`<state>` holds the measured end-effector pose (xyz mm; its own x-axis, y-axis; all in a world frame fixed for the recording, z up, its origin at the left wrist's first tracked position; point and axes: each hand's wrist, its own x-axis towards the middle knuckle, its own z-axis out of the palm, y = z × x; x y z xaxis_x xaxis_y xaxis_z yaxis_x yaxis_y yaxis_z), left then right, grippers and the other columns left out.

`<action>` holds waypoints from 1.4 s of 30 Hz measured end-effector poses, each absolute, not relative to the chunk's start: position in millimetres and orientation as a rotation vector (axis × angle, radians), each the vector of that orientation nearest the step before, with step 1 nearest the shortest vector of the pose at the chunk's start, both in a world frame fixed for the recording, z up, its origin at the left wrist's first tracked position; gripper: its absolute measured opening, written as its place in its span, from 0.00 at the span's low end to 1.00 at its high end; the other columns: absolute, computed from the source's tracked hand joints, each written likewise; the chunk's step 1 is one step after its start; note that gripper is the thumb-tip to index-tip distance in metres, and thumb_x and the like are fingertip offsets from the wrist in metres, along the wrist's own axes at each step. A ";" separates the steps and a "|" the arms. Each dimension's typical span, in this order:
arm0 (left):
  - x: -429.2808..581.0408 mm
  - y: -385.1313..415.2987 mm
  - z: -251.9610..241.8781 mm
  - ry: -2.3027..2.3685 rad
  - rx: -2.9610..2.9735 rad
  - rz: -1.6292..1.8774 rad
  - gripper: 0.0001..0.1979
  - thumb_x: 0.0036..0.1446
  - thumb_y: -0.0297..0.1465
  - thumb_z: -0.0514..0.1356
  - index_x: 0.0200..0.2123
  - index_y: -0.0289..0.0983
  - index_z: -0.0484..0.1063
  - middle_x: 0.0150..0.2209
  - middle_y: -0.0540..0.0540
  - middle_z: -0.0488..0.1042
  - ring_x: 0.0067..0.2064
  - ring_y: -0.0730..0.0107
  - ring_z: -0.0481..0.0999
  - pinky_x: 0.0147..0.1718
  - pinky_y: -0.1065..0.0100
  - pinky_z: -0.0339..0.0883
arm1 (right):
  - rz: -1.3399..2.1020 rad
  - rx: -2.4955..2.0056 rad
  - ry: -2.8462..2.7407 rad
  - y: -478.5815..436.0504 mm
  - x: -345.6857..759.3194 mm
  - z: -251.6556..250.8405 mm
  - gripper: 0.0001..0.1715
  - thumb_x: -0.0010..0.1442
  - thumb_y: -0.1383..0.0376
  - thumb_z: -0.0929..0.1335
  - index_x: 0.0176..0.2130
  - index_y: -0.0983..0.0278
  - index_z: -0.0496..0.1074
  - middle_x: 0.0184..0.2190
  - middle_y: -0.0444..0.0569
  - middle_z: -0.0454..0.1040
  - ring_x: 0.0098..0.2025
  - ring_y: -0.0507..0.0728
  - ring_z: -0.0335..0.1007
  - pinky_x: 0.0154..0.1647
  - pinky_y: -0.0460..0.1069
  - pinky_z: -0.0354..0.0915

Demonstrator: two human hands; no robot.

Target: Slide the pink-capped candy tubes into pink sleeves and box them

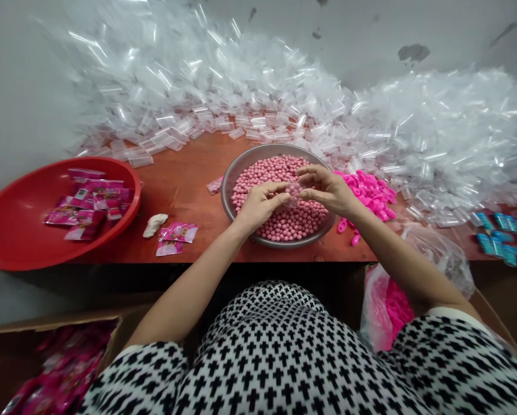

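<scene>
Over a grey metal bowl (229, 199) of pink beads (286, 230), my left hand (262, 203) pinches a small clear plastic container (293, 193) with pink beads inside it. My right hand (327, 187) is at the container's right side, thumb and fingers apart; whether its fingertips touch the container I cannot tell. Bright pink plastic pieces (373, 193) are heaped just right of the bowl, a few lying loose by my right wrist. At the bowl's left edge lies a small pink-filled clear piece (215, 185), partly hidden behind the rim.
Clear plastic tubes (258, 92) are piled along the wall. To the left stand a red basin (16, 230) with pink packets (96, 196), a whitish lump (155, 225) and more packets (178, 233). Blue items (502, 236) lie far right. Below are a cardboard box (120, 328) and a plastic bag (374, 311).
</scene>
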<state>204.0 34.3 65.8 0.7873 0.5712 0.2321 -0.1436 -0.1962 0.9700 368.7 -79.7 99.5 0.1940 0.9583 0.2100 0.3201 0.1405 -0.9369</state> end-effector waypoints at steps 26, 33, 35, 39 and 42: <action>204.0 25.8 73.4 0.324 1.267 0.546 0.13 0.50 0.35 0.66 0.40 0.41 0.75 0.40 0.47 0.78 0.41 0.66 0.78 0.40 0.62 0.76 | 0.348 -2.858 -1.184 -188.3 403.0 55.8 0.17 0.58 0.57 0.66 0.39 0.67 0.74 0.31 0.54 0.77 0.36 0.61 0.72 0.35 0.51 0.61; 203.9 23.6 76.0 0.319 1.256 0.503 0.15 0.48 0.36 0.67 0.40 0.38 0.74 0.40 0.46 0.77 0.41 0.67 0.77 0.40 0.64 0.76 | 0.292 -3.011 -1.183 -186.6 392.6 37.4 0.17 0.63 0.60 0.59 0.47 0.63 0.69 0.40 0.55 0.77 0.41 0.62 0.73 0.34 0.51 0.59; 204.1 24.3 75.6 0.298 1.245 0.483 0.16 0.49 0.36 0.67 0.41 0.37 0.74 0.40 0.46 0.77 0.39 0.69 0.77 0.40 0.65 0.75 | 0.268 -2.964 -1.292 -188.6 397.8 37.5 0.18 0.64 0.58 0.58 0.45 0.62 0.70 0.43 0.54 0.75 0.42 0.61 0.72 0.32 0.50 0.58; 204.1 25.9 77.1 0.271 1.156 0.460 0.17 0.48 0.36 0.68 0.41 0.36 0.74 0.39 0.45 0.77 0.37 0.70 0.77 0.39 0.65 0.75 | 0.225 -2.908 -1.514 -191.1 409.0 31.1 0.16 0.62 0.56 0.61 0.41 0.63 0.70 0.45 0.55 0.73 0.42 0.60 0.70 0.27 0.48 0.54; 203.7 26.5 79.0 0.267 1.120 0.483 0.17 0.47 0.36 0.68 0.40 0.35 0.74 0.38 0.45 0.77 0.37 0.70 0.77 0.38 0.66 0.74 | 0.019 -2.841 -1.516 -189.8 414.2 35.1 0.13 0.62 0.62 0.60 0.37 0.65 0.69 0.38 0.55 0.74 0.38 0.59 0.70 0.27 0.48 0.54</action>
